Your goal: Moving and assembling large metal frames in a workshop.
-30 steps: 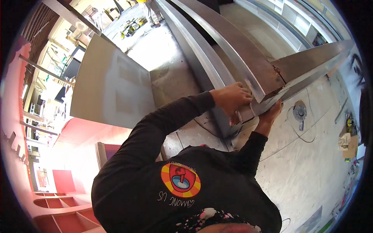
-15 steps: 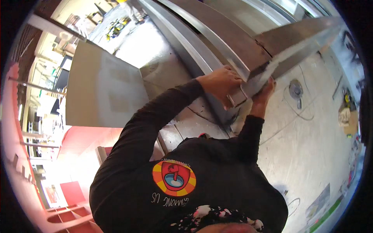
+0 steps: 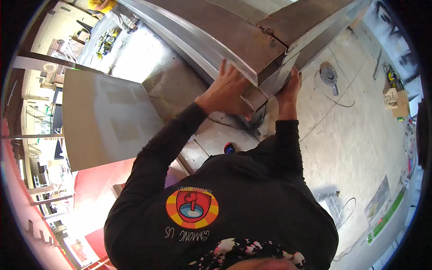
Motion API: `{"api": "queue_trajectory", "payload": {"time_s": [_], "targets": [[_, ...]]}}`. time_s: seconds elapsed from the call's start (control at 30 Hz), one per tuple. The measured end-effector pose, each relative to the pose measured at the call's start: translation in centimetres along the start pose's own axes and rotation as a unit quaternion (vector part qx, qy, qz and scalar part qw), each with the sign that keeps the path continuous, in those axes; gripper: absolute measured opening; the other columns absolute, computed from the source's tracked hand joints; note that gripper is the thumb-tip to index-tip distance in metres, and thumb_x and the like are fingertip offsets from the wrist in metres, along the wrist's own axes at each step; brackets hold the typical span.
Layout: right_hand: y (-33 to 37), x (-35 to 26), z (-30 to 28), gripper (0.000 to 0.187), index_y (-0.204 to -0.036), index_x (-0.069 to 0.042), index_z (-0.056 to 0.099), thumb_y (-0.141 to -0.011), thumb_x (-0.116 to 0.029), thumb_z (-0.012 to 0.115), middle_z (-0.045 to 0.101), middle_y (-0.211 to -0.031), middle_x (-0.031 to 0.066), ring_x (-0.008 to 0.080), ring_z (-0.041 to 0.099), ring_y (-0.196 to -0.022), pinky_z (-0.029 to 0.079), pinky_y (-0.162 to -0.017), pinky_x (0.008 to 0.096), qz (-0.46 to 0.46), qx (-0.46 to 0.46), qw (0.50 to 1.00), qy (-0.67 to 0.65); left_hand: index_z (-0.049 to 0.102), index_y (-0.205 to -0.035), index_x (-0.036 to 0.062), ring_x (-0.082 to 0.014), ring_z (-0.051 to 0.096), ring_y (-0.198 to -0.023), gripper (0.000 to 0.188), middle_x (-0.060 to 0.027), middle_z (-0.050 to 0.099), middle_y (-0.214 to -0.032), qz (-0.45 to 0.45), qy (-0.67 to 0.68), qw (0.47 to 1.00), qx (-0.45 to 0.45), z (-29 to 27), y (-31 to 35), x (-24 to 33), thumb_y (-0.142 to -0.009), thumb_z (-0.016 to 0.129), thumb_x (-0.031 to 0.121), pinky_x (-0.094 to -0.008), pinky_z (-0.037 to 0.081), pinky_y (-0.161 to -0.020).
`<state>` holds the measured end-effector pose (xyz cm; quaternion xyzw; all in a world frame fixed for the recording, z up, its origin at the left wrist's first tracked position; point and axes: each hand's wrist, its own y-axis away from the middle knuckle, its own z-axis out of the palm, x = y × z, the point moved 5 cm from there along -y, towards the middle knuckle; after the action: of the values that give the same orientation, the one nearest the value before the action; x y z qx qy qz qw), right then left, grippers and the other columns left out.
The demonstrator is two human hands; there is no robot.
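Observation:
At the corner of a grey metal frame (image 3: 225, 38), my left hand (image 3: 225, 93) rests against the near end with its fingers spread and the fingertips by a shiny flange. A metal bar (image 3: 310, 51) runs from this corner toward the far right, and its squared end sits between my hands. My right hand (image 3: 289, 89) is closed around the underside of that bar near the corner; part of its grip is hidden behind the metal. A dark gap shows where the brown top faces of the frame meet.
A large beige panel (image 3: 108, 117) stands to the left, beside a red structure (image 3: 103, 180). On the pale floor at right lie a round grey tool (image 3: 328, 74) with a cord and a cardboard box (image 3: 399, 104). A person in yellow (image 3: 104, 5) stands at the far left.
The frame corner and both hands have shifted left and upward in the view. My left hand's fingers have spread and moved up along the frame's side. My right hand stays under the bar.

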<state>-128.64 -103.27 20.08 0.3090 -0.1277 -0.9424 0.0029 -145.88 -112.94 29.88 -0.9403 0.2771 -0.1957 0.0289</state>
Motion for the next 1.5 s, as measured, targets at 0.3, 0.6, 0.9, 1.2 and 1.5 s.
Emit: {"api": "queue_trajectory", "payload": {"time_s": [0.3, 0.6, 0.9, 1.2, 1.5], "targets": [[-2.0, -3.7, 0.6, 0.032, -0.113, -0.012, 0.057, -0.092, -0.036, 0.054, 0.060, -0.110, 0.0058, 0.0234, 0.056, -0.103, 0.045, -0.090, 0.0426, 0.138, -0.114, 0.984, -0.013, 0.041, -0.128, -0.0009, -0.0383, 0.049, -0.109, 0.094, -0.0218, 0.049, -0.119, -0.267, 0.049, 0.934, 0.232, 6.6, 6.3, 3.3, -0.060, 0.086, 0.043, -0.0457, 0.039, -0.093], [-7.6, -6.8, 2.3, 0.060, -0.126, -0.011, 0.050, -0.081, -0.050, 0.057, 0.053, -0.124, 0.0109, 0.0305, 0.048, -0.117, 0.040, -0.096, 0.0510, 0.089, -0.131, 0.976, 0.146, 0.017, -0.145, -0.0037, -0.0419, 0.045, -0.125, 0.084, -0.0297, 0.044, -0.134, -0.471, 0.175, 0.729, 0.465, 12.0, 5.6, 6.1, -0.079, 0.068, 0.005, -0.0417, 0.038, -0.102], [-8.5, -6.2, 1.4, 0.057, -0.117, -0.011, 0.055, -0.072, -0.047, 0.052, 0.057, -0.111, 0.0123, 0.0331, 0.058, -0.102, 0.048, -0.086, 0.0539, 0.136, -0.057, 0.974, 0.175, 0.013, -0.147, 0.0004, -0.0455, 0.040, -0.126, 0.078, -0.0308, 0.038, -0.138, -0.450, 0.134, 0.719, 0.512, 13.5, 4.7, 6.6, -0.084, 0.059, 0.007, -0.0438, 0.035, -0.104], [-8.5, -6.0, 1.8, 0.061, -0.122, -0.011, 0.055, -0.073, -0.046, 0.050, 0.056, -0.123, 0.0130, 0.0348, 0.055, -0.113, 0.044, -0.096, 0.0523, 0.133, -0.102, 0.971, 0.170, 0.009, -0.146, -0.0030, -0.0468, 0.039, -0.126, 0.078, -0.0326, 0.035, -0.139, -0.475, 0.200, 0.722, 0.461, 13.1, 4.5, 6.5, -0.084, 0.057, 0.005, -0.0433, 0.035, -0.104], [-8.1, -6.1, 2.3, 0.069, -0.128, -0.008, 0.049, -0.071, -0.048, 0.050, 0.054, -0.125, 0.0153, 0.0353, 0.055, -0.113, 0.043, -0.098, 0.0529, 0.151, -0.103, 0.966, 0.184, 0.010, -0.144, -0.0076, -0.0486, 0.037, -0.126, 0.076, -0.0346, 0.025, -0.144, -0.457, 0.198, 0.737, 0.456, 13.2, 4.4, 6.0, -0.086, 0.057, 0.009, -0.0442, 0.037, -0.103]]}}
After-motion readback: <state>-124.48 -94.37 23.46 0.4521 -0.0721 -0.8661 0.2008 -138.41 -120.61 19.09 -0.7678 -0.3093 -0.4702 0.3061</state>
